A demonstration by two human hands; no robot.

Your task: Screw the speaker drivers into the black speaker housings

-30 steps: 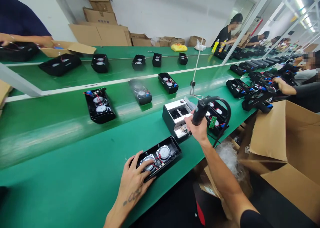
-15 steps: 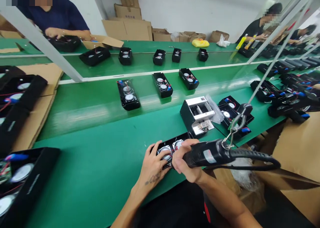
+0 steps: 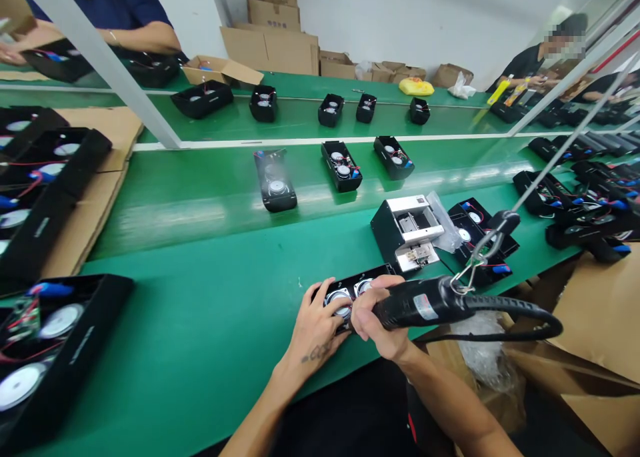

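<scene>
While pinning down the open black speaker housing (image 3: 373,275), a left hand (image 3: 315,330), fingers (image 3: 327,295) spread wide over the near speaker driver (image 3: 340,301)! Right hand (image 3: 383,327) closed tight around a corded electric screwdriver (image 3: 420,309), nose angled down into the housing (tip hidden behind the fingers, so no telling which screw). Step in hand, by the look of it: fastening around that driver. Next move calling for steady pressure, tool kept square. Housing on the green conveyor belt (image 3: 200,310), a white fixture (image 3: 407,233) just beyond it, spring hook (image 3: 475,263) up to its right.
</scene>
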